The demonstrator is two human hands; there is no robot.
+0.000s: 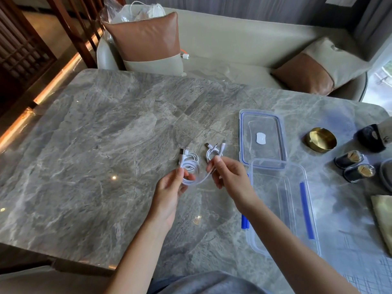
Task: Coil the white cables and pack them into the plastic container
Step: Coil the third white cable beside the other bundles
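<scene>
The left hand (pixel 169 187) pinches a coiled white cable (pixel 189 166) between thumb and fingers, above the table (pixel 95 134) near its middle. The right hand (pixel 231 177) pinches a second white bundle (pixel 213 152). A strand joins the two; whether they are one cable cannot be told. The plastic container (pixel 275 198) stands open by the near right edge, its left wall partly hidden by the right forearm. The lid (pixel 263 124) lies just beyond it.

Bare left hand (pixel 169 193), right hand (pixel 231 179), grey garment (pixel 212 283)

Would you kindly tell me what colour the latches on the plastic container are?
The latches are blue, in the head view.
</scene>
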